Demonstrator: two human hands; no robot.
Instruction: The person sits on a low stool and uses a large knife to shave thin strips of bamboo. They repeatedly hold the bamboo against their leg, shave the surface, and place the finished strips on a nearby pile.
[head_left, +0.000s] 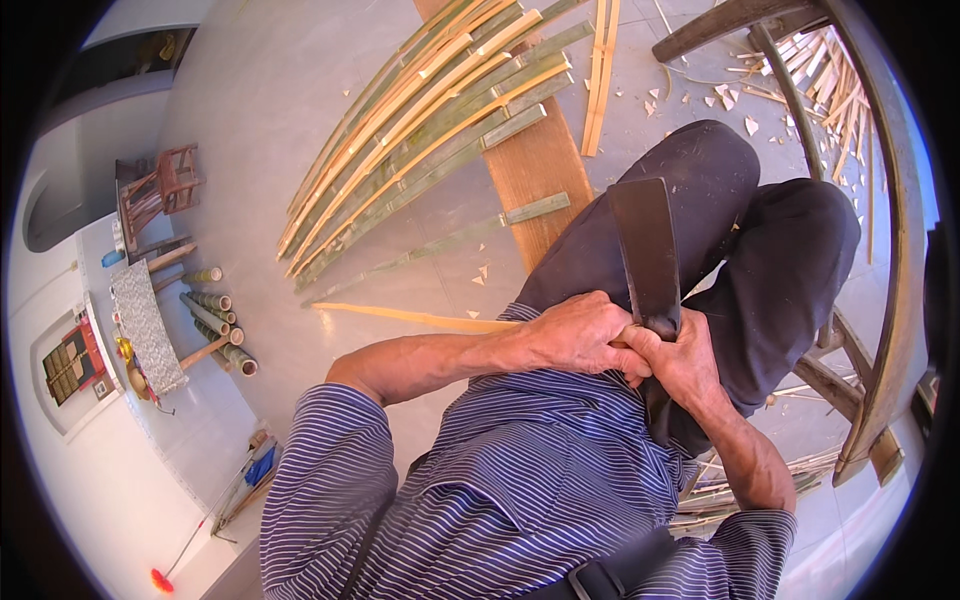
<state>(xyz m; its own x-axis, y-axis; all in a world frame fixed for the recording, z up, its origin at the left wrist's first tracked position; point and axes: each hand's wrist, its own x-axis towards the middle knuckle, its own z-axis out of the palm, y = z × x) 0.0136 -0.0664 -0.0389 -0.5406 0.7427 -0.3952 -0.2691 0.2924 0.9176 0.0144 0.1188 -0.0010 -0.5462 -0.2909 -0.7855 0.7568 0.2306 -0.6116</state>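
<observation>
My left hand (581, 334) is closed around the end of a split bamboo strip (420, 319), whose pale length runs out under my forearm to the left. My right hand (684, 356) grips a broad, dark-bladed knife (646, 244). Its blade points away from me, over my thigh. Both hands meet at my lap, and my right thumb rests at the strip's end beside the base of the blade. The knife's handle is mostly hidden by my right hand.
Split bamboo lengths (420, 135) lean across a wooden plank (529, 172). A wooden frame (892, 247) stands at the right, near a heap of thin strips (832, 82). Chips (750, 125) litter the floor. Bamboo poles (225, 322) lie by a table (150, 322) at left.
</observation>
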